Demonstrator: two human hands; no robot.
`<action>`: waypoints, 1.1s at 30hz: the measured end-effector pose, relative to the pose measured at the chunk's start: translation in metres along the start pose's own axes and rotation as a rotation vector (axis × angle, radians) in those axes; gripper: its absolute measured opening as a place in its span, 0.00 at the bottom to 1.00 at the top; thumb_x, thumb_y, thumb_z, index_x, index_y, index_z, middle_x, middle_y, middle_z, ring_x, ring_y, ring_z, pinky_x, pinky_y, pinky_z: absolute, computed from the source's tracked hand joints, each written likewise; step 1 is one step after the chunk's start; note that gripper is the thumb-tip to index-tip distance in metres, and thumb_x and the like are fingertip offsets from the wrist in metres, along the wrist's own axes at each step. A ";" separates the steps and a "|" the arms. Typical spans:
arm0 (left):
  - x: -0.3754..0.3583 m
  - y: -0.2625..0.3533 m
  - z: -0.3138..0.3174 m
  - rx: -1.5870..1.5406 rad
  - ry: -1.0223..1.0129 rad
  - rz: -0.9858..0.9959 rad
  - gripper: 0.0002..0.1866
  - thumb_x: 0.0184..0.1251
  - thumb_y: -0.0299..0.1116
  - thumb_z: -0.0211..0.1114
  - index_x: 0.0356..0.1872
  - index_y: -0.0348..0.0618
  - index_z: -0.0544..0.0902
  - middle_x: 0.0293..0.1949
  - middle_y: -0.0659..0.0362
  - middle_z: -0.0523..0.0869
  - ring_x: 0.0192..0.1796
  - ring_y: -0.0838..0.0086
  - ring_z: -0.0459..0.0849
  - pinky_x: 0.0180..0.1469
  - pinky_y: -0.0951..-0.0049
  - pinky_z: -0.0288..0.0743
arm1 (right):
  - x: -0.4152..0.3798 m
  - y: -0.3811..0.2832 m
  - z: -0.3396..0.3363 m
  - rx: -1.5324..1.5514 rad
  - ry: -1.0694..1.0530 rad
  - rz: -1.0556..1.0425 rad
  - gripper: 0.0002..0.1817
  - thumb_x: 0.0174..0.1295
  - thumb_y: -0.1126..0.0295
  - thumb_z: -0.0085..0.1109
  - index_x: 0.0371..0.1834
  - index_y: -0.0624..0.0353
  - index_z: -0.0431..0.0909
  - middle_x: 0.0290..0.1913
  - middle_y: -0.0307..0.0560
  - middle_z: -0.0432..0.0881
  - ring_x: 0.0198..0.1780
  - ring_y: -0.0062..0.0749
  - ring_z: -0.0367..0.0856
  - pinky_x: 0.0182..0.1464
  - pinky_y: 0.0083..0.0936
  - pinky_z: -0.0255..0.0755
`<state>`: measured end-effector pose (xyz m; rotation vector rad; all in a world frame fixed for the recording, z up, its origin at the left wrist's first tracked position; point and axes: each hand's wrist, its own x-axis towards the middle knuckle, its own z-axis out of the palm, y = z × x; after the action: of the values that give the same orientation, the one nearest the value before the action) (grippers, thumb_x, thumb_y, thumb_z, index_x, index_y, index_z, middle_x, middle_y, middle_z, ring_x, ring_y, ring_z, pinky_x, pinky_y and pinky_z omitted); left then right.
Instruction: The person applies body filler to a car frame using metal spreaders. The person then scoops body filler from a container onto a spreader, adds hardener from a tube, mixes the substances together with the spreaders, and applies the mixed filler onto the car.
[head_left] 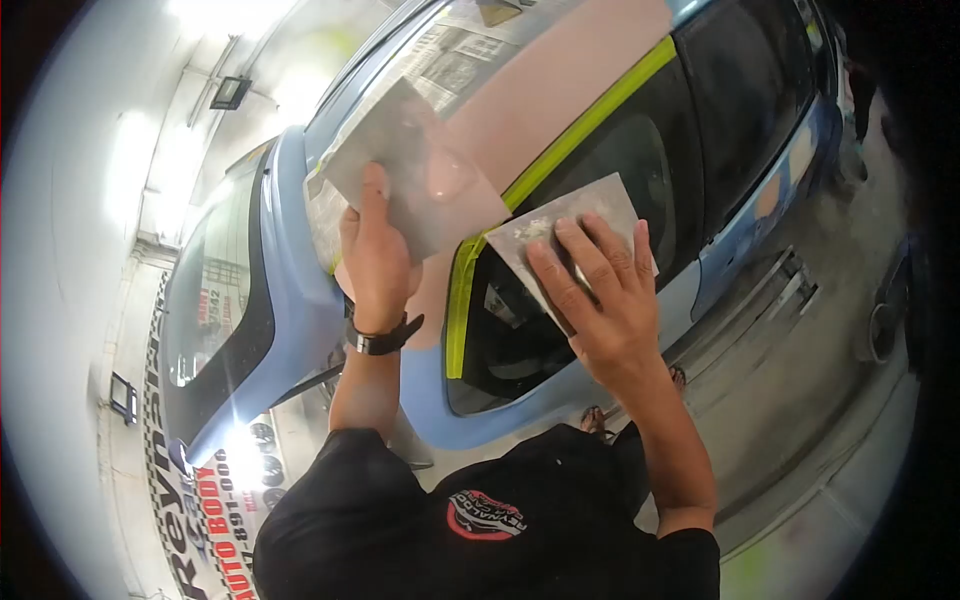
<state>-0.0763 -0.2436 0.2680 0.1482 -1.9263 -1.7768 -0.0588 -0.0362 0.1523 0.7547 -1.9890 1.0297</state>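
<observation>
Head view: two metal spreader plates against one light-blue car (300, 300). Left hand (378, 255) grips the larger plate (410, 165) over the car's pink filler patch (560, 90); right hand (600, 300) clasps the smaller plate (560, 225) beside the car's green tape (590, 120).

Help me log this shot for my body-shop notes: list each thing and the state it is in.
left hand: gripping a metal spreader
left spreader: held flat against the pink filler
right hand: gripping a second spreader
right spreader: smeared, held by the window
pink filler: spread over the panel
green tape: stuck along the window edge
</observation>
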 end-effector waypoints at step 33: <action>0.214 -0.082 -0.138 -0.332 -0.279 -0.499 0.15 0.80 0.36 0.52 0.52 0.34 0.79 0.48 0.51 0.86 0.56 0.61 0.84 0.65 0.47 0.78 | -0.047 -0.012 0.120 1.883 0.342 1.307 0.19 0.69 0.73 0.52 0.62 0.66 0.75 0.49 0.43 0.83 0.47 0.21 0.79 0.52 0.21 0.73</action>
<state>-0.2223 -0.4671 0.2540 0.2970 -1.8492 -2.5390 -0.0662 -0.1369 0.0714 -0.1984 -0.4007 3.4564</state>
